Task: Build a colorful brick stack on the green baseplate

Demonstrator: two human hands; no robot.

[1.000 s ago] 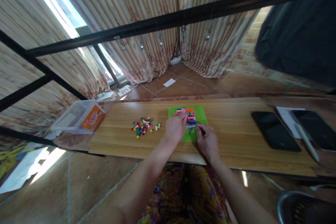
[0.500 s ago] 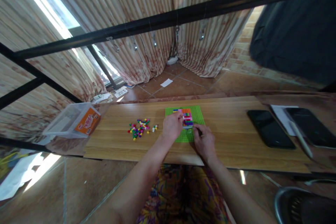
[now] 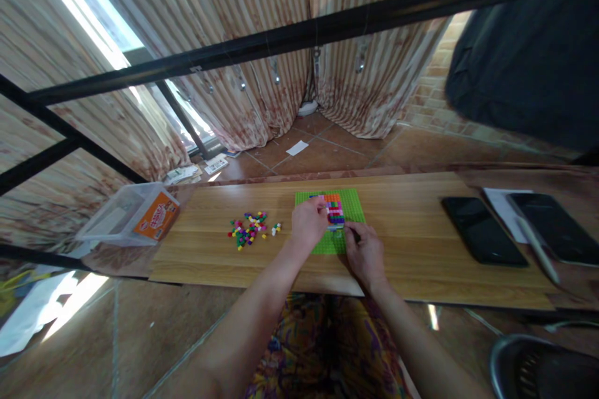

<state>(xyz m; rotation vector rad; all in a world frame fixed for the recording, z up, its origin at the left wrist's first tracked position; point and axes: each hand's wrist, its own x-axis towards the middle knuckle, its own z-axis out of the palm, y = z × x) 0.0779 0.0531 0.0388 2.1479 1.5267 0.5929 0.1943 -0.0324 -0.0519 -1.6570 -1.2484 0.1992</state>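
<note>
A green studded baseplate (image 3: 353, 202) lies on the wooden table. On it sits a block of small toy bricks (image 3: 335, 210) in rows of orange, pink, red, green and purple. My left hand (image 3: 309, 222) reaches over the block's left part, its thumb and fingers pinched together at the top. Whatever is between those fingertips is too small to make out. My right hand (image 3: 365, 252) is curled at the block's near right corner, fingertips closed against its edge. Left of the plate lies a pile of loose bricks (image 3: 248, 229), with a few white and yellow ones (image 3: 276, 229) beside it.
A clear plastic box (image 3: 112, 218) with an orange label stands at the table's left end. To the right lie a black phone (image 3: 482, 230), white paper, a second dark phone (image 3: 555, 224) and a white pen (image 3: 538, 249). A black metal bar (image 3: 299, 31) crosses beyond the table.
My left hand has shifted very slightly to the right over the brick block. The right hand stays at the block's corner.
</note>
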